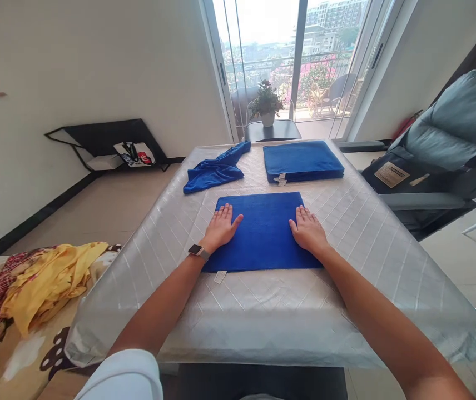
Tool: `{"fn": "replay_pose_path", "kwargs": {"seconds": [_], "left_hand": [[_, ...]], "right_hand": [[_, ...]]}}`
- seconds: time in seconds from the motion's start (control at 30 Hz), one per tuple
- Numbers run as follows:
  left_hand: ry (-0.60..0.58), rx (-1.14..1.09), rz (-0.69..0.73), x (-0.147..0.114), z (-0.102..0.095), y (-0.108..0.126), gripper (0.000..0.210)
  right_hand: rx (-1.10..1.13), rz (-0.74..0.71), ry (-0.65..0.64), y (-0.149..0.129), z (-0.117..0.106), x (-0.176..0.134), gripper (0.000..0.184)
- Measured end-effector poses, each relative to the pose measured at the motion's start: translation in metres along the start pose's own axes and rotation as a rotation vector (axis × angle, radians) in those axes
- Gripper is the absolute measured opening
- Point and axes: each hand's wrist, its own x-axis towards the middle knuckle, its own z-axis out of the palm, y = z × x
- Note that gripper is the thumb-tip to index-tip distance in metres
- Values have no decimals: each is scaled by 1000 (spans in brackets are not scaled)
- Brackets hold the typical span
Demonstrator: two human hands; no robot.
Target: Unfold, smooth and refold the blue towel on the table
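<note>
A blue cloth point(265, 239) lies flat as a smooth rectangle on the table, with a white tag point(220, 276) sticking out at its near left edge. My left hand point(221, 228), with a watch on the wrist, rests flat on the cloth's left side, thumb spread. On the right side, my right hand point(308, 229) lies flat too, fingers stretched forward. Beyond them sits a neat stack of folded blue cloths point(302, 158) with white tags at its near edge. To its left is a crumpled blue cloth point(217, 166).
A silver quilted cover point(371, 278) drapes over the table. Yellow and red fabrics point(50, 283) are heaped at the lower left. A dark recliner point(442, 139) stands at the right. Behind the table are a chair point(274, 131) bearing a potted plant point(267, 103) and a glass door.
</note>
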Motion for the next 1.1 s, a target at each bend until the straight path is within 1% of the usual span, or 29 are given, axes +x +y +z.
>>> {"fn": "replay_pose_path", "kwargs": {"seconds": [0.07, 0.1, 0.17, 0.3, 0.43, 0.57, 0.7, 0.8, 0.87, 0.93, 1.03, 1.1], "left_hand": [[29, -4, -68, -2, 1, -25, 88], [42, -11, -80, -3, 2, -32, 89], [62, -20, -77, -4, 6, -39, 90], [69, -20, -64, -2, 9, -37, 91], [66, -19, -49, 0, 8, -37, 89], [57, -10, -44, -2, 5, -37, 88], [50, -20, -43, -2, 3, -35, 88], [36, -24, -52, -3, 2, -34, 88], [25, -15, -56, -3, 2, -33, 88], [16, -1, -62, -3, 1, -33, 86], [8, 18, -66, -2, 0, -33, 84], [1, 28, -70, -1, 0, -33, 84]], "right_hand": [[-5, 4, -4, 1, 1, 1, 71], [-10, 4, -5, 2, 1, 1, 71], [-21, 1, -10, 3, 2, 3, 71], [-40, 2, -6, 4, 3, 4, 70], [-69, 10, -16, 1, 1, 1, 70], [-174, 30, -49, -6, -8, 0, 69], [-269, -11, -101, -12, -28, 17, 64], [-206, -60, -72, -14, -36, 40, 65], [-141, -79, -53, -13, -33, 54, 68], [-93, -63, -51, -9, -23, 64, 71], [-52, -31, -33, -3, -5, 70, 73], [-36, -27, -9, 1, 2, 71, 74]]}}
